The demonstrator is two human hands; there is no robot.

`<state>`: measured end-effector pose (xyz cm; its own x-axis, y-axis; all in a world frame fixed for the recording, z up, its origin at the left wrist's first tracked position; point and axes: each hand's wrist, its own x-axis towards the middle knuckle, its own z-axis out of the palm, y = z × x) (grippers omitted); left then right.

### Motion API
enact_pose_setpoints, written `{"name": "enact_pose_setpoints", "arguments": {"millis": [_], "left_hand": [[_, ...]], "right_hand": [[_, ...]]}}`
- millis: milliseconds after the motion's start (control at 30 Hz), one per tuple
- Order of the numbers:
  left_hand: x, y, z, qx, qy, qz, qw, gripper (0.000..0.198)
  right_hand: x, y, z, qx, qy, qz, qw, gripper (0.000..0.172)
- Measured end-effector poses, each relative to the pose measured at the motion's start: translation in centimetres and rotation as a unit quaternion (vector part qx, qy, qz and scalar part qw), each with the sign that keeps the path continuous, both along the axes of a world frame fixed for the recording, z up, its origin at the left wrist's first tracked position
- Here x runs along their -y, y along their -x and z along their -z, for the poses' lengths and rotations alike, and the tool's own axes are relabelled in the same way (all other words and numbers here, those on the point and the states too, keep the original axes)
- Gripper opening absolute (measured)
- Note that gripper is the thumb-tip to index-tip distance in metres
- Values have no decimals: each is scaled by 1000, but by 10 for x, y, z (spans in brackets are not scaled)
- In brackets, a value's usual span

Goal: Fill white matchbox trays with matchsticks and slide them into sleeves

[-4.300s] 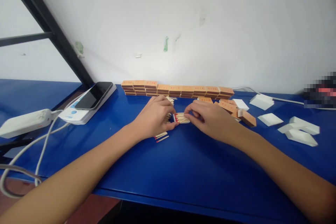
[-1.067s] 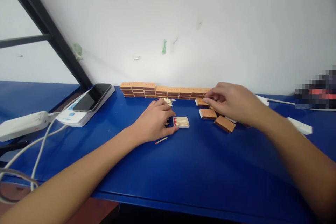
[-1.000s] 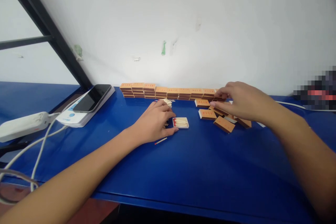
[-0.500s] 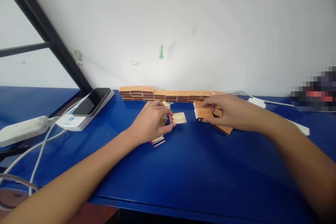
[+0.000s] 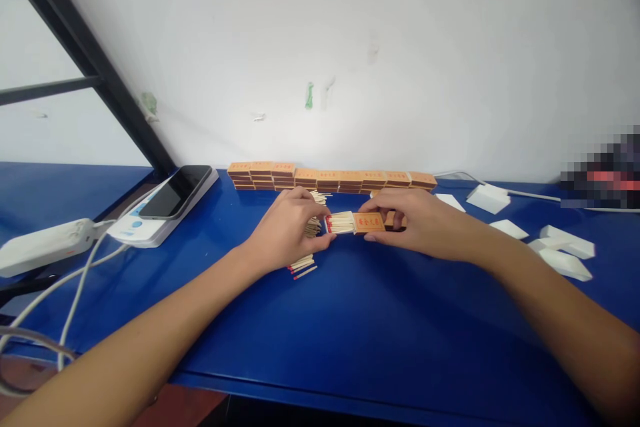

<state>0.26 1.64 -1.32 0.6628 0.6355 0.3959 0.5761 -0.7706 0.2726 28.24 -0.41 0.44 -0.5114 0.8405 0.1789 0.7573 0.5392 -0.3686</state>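
Between finger and thumb, my left hand (image 5: 290,230) grips the left end of a small white matchbox tray (image 5: 341,222) full of red-tipped matches. My right hand (image 5: 417,221) pinches an orange matchbox sleeve (image 5: 369,222) with red lettering. The sleeve's left end meets the tray's right end; I cannot tell how far the tray sits inside. A pile of loose matches (image 5: 303,263) lies under and beside my left hand, partly hidden by it. Behind my right hand, other matchbox sleeves are mostly covered.
Stacked matchboxes (image 5: 327,180) form a row along the wall. Several white empty trays (image 5: 565,263) lie at the right. At the left are a phone (image 5: 176,192) on a white box (image 5: 150,230), a power strip (image 5: 47,247) and cables. The blue table's (image 5: 350,347) front edge is near.
My right hand has brought the sleeve left, up against the match-filled tray. My left hand stays in place with the tray. More white trays at the right have come into view.
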Motion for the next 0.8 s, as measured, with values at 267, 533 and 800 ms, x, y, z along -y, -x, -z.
{"name": "enact_pose_setpoints", "arguments": {"millis": [267, 533, 800], "left_hand": [[-1, 0, -1, 15, 18, 5, 1000, 31], [0, 0, -1, 36, 43, 10, 998, 30], [8, -6, -8, 86, 70, -15, 994, 27]], "right_hand": [[-4, 0, 5, -33, -4, -3, 999, 28], [-2, 3, 7, -38, 11, 9, 999, 30], [6, 11, 2, -58, -27, -1, 998, 29]]}}
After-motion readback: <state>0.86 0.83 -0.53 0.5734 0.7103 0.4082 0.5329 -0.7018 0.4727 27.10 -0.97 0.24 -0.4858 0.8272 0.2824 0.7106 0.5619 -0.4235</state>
